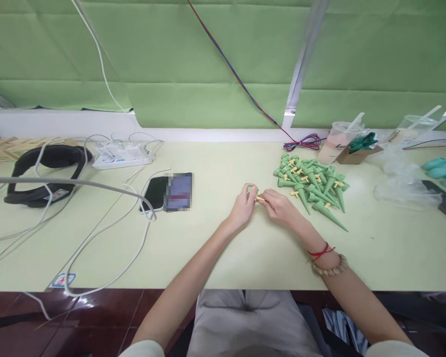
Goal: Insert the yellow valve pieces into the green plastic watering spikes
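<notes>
My left hand (242, 208) is closed around a green plant watering spike (250, 189); only its upper end shows, and my fingers cover the rest. The fingertips of my right hand (281, 208) pinch a small yellow valve (259, 199) against the side of that spike. Whether the valve sits in the spike cannot be made out. To the right of my hands lies a loose pile of green watering spikes (321, 186), many with yellow valves attached, pointing in different directions.
Two phones (155, 192) lie left of my hands. Beyond them are white cables, a power strip (122, 156) and a black headset (46, 156). Drink cups (336, 144), a small cardboard box (357, 154), clear plastic bags (403, 186) and teal objects (444, 171) stand at the right.
</notes>
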A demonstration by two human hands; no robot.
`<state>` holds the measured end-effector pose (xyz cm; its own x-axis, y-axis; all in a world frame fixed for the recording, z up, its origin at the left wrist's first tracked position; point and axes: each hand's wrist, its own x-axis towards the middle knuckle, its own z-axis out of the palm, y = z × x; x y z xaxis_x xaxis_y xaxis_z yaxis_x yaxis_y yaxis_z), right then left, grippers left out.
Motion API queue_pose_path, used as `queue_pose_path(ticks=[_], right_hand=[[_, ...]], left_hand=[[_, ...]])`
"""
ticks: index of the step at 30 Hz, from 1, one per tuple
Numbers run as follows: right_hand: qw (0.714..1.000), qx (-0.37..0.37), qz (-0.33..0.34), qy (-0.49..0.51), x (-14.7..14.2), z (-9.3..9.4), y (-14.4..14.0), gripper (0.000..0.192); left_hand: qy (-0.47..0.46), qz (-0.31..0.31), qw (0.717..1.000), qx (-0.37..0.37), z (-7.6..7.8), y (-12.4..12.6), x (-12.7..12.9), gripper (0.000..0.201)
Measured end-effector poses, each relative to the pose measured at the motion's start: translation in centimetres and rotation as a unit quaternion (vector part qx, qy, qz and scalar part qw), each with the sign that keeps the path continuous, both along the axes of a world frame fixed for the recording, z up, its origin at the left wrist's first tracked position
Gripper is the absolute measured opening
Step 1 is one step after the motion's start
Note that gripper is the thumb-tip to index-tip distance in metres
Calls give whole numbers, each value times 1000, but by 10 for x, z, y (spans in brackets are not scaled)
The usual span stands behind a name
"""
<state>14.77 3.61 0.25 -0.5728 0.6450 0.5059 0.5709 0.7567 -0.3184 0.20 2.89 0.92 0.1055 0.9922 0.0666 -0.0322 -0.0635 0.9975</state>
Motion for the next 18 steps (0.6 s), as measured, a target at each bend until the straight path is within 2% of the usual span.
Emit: queue_pose_path(ticks=[5, 9, 11, 14, 18], right_hand=[[999, -20, -2, 41, -5, -1, -2, 26], [987, -100, -4, 124, -9, 1, -5, 29], [962, -190, -4, 194, -12, 2, -6, 31], [907, -322, 5, 272, -19, 1, -6, 41], [878, -376, 13, 295, -26, 2, -6, 51]], left_hand=[[38, 22, 999, 24, -3, -1, -1, 23], [68, 30, 996, 45, -6, -2, -2, 21], [102, 31, 992, 64, -6, -2, -4, 21], [145, 33, 985, 87, -4, -4, -4, 21], [80, -2, 993, 83, -3, -8, 2, 29]])
